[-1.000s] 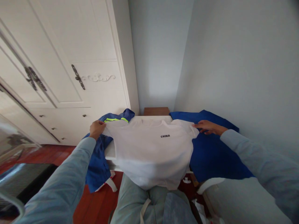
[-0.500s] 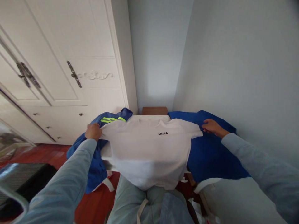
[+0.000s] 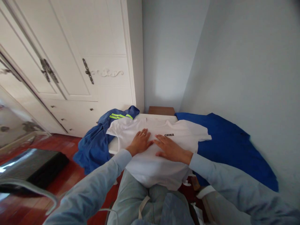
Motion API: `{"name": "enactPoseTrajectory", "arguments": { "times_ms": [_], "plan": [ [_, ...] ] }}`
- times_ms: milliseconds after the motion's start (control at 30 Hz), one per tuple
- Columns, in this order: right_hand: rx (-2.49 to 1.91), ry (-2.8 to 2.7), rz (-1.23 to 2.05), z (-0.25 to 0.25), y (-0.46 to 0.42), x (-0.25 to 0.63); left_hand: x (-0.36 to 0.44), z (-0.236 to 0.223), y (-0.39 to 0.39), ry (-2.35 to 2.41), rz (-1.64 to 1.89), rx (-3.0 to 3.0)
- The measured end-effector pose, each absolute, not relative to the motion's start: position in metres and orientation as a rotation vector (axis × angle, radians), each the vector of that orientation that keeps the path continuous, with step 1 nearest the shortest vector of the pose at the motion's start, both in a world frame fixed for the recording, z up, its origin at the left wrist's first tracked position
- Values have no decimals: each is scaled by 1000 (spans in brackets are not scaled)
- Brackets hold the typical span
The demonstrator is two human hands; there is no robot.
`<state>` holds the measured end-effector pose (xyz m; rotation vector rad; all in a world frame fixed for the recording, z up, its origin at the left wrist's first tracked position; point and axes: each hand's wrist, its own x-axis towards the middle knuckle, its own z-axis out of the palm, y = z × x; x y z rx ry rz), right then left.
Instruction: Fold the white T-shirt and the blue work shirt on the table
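A white T-shirt [image 3: 150, 168] with black CHINA lettering on the chest lies spread over a white table [image 3: 113, 148], its hem hanging toward my lap. My left hand [image 3: 140, 142] rests flat on the shirt's upper middle, fingers stretched out, a ring on one of them. Beside it my right hand [image 3: 171, 147] is also laid flat on the fabric, just under the lettering, the fingertips of both hands nearly meeting. Under the left sleeve lies a blue garment [image 3: 93, 147] with yellow-green stripes. Plain blue cloth [image 3: 225, 147] lies under the right sleeve.
A white wardrobe [image 3: 110, 37] with dark metal handles stands at the back left. Behind the table is a brown box-like piece [image 3: 161, 110]. A black ribbed object [image 3: 32, 168] sits on the red wooden floor [image 3: 91, 187] at left. A grey wall [image 3: 246, 72] rises at right.
Both hands have left the sleeve ends and come inward to the middle of the shirt, where they now lie flat. The view has shifted slightly left.
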<state>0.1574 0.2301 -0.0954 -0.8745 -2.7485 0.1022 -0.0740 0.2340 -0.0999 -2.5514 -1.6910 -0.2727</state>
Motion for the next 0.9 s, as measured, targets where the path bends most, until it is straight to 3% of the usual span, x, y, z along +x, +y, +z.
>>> {"name": "enactPoseTrajectory", "arguments": {
  "times_ms": [300,567,767,900],
  "plan": [
    [-1257,-2840,102,-114,245,190,-128,-111,246,-1871,-288,-2481],
    [-1310,-2749,47,-105,223,221,-139,-115,244,-1810,-392,-2552],
    [-1062,-2431,455,-100,135,217,-137,-115,244,-1820,-386,-2529],
    [-1006,-2289,769,-131,82,221,-137,-114,244,-1839,-319,-2533]
  ]
}}
